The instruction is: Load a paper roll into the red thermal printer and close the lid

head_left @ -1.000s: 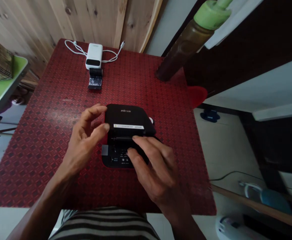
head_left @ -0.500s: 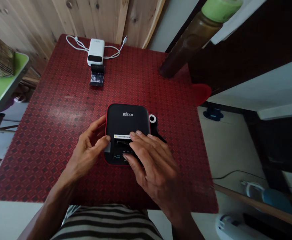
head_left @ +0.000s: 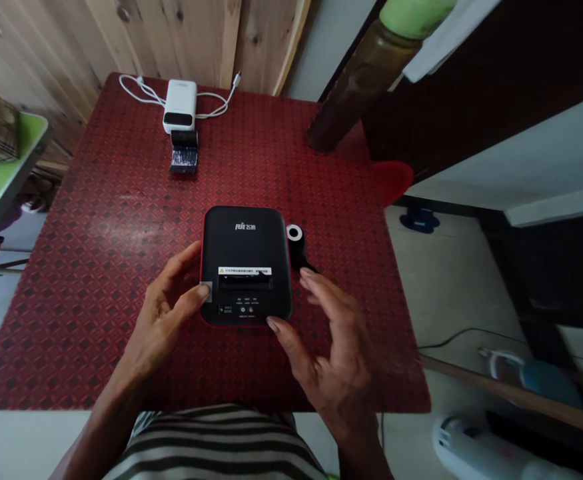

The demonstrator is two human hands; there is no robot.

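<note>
A black box sits flat on the red desk, right between the two hands. The left hand is open. Its thumb rests on a small grey tab at the box's near left corner, and its fingers lie along the box's left side. The right hand is open too, with its fingers spread and nothing in it. Its thumb tip is at the box's near right corner, and the other fingers float just off the right side.

I think the hands are steadying the box, not lifting it. The lid looks shut. A row of tiny buttons lies just past the right thumb, below a thin slot. To press one, a fingertip would have to come down softly while the left hand stops the box from sliding.

A little black roll with a white ring sits just past the right fingers, beside the box. Far past the left hand lie a white charger block and its cable.
</note>
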